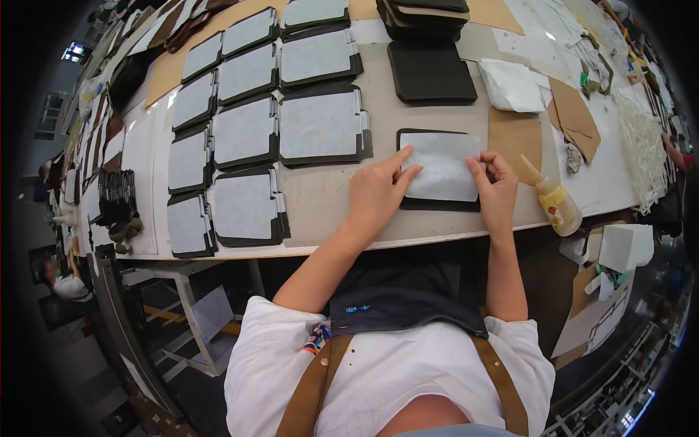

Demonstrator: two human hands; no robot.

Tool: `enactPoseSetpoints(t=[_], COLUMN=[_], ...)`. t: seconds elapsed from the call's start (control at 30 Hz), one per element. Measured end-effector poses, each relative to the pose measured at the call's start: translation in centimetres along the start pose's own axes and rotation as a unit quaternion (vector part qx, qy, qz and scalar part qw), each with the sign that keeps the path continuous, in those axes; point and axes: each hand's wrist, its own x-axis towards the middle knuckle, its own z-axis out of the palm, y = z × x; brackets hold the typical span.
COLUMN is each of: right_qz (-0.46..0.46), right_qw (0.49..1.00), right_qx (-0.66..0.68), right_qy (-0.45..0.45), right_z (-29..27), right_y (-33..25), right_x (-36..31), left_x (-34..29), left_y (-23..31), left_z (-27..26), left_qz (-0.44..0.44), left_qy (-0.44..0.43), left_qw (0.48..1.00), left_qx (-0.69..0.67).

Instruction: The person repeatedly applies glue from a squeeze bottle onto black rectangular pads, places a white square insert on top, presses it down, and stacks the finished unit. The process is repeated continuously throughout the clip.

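Note:
A thin white sheet (445, 173) lies over a dark, rounded-corner panel (441, 205) at the table's near edge. The panel shows as a border above and below it. My left hand (375, 193) grips the sheet's left edge, its thumb and index finger touching it and the other fingers curled beneath. At the opposite edge, my right hand (497, 186) pinches the sheet between thumb and fingers. Beyond them sits a stack of bare dark panels (431, 71). To the left are rows of dark pieces topped with white sheets (317, 125), overlapping in stacks.
A glue bottle (557, 204) with a pointed nozzle leans right of my right hand. Behind it are a brown card (515, 142) and a pile of white sheets (511, 86). More dark pieces (422, 14) are stacked at the far side. White strips (637, 146) hang at the right.

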Motion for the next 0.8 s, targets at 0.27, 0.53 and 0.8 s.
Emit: enactPoseSetpoints(t=[0.27,0.53,0.8], right_qz=[-0.002,-0.035,-0.191], right_qw=[1.0,0.992,0.938], right_qx=[-0.002,-0.123,-0.291], right_qy=[0.0,0.013,-0.002], right_z=[-0.1,-0.2,-0.6], right_y=[0.1,-0.7,-1.9], right_x=[0.0,-0.1,-0.2], left_x=[0.1,0.0,-0.1], left_y=[0.1,0.4,0.8], left_z=[0.1,0.3,0.1], left_qz=[0.006,0.001,-0.018], left_qy=[0.002,-0.004,-0.016], left_qw=[1.0,0.999,0.999], left_qx=[0.017,0.035,0.023])
